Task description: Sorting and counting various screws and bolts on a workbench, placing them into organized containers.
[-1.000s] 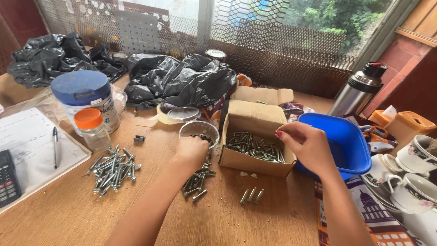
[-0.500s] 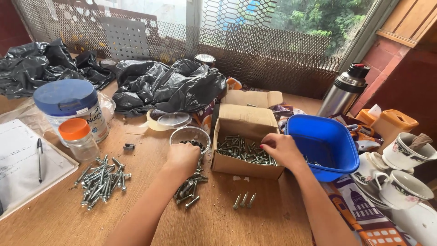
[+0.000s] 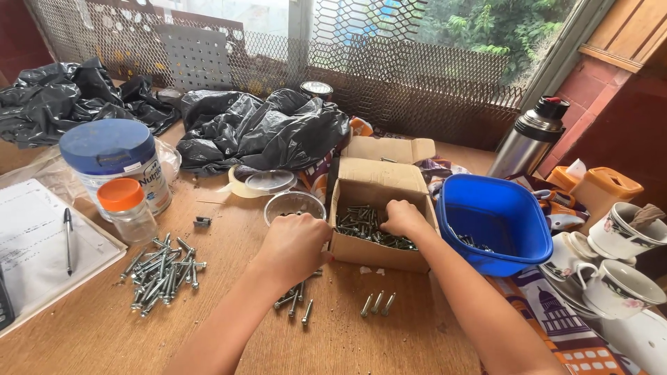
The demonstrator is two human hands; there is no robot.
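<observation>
The wooden table (image 3: 104,333) spreads under everything, with a heap of black plastic bags (image 3: 264,128) at the back by the mesh window. Nearer me sits the blue plastic tub (image 3: 495,208), and just left of it the open cardboard box (image 3: 375,187) of screws — that is where my right hand (image 3: 403,219) is, sunk into the box with fingers curled down among the screws (image 3: 361,222); whether they pinch one or just rest there I cannot tell. My left hand (image 3: 295,243) lies loosely curled, knuckles up, against the box's left wall, in front of a small clear bowl (image 3: 294,205); its fingertips are hidden, so its grip is unclear too. A few screws (image 3: 295,302) lie on the table below that hand, and three more (image 3: 377,303) lie in front of the box. Further left lies a loose pile of screws (image 3: 163,274), behind it an orange-capped jar (image 3: 126,210) and a blue-lidded tub (image 3: 114,160) — and a pen (image 3: 68,239) on a notebook (image 3: 31,246).
</observation>
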